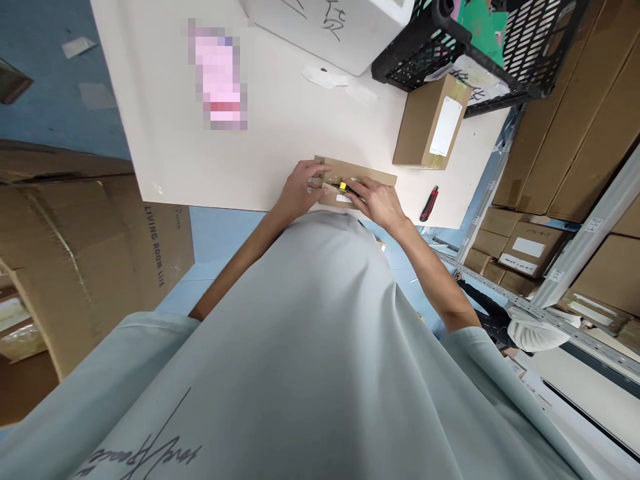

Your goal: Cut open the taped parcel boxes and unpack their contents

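A small flat cardboard box (377, 176) lies near the front edge of the white table, with a white label partly showing on it. My left hand (301, 189) is curled round the box's left end, fingers on the far side and thumb on the near side. Over the middle of the box, my right hand (379, 202) holds a slim black-and-yellow box cutter (344, 187). The cutter's yellow part and thin dark tip point left, toward my left fingers. The fingers hide part of its handle and of the box top.
On the white table (280, 127) lies a red-and-black utility knife (429, 203) at right. Behind it stand a labelled cardboard box (425, 123), a black plastic crate (425, 57) and a white container (330, 30). A pink blurred item (220, 73) lies left. Shelves with cartons (530, 247) stand right.
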{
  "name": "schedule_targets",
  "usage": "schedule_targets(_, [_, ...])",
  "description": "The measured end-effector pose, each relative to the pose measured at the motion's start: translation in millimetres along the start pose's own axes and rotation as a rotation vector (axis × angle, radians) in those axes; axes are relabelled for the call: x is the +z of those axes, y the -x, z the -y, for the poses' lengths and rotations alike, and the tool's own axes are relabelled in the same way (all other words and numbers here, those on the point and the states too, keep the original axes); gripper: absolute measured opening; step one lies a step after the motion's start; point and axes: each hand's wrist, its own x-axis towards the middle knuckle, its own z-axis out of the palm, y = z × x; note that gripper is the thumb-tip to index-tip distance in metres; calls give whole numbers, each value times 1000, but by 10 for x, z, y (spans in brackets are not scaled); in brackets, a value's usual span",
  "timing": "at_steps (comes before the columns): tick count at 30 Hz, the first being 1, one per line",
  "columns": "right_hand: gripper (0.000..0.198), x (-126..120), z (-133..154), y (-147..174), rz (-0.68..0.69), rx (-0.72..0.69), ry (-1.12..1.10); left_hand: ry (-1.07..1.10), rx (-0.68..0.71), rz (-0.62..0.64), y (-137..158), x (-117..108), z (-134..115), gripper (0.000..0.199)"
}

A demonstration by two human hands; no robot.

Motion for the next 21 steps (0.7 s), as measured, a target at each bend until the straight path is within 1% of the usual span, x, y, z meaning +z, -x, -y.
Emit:
schedule_targets(10, [56,-176,107,-40,46,6,99,-20,-16,5,-40,-8,31,65])
schedule_targets(17, [56,-228,67,-177,36,-66,153,-40,-37,-6,-62,-28,20,58])
schedule_targets(21, [57,-260,69,-229,88,-91,153,-35,-48,-3,-62,-65,-12,55])
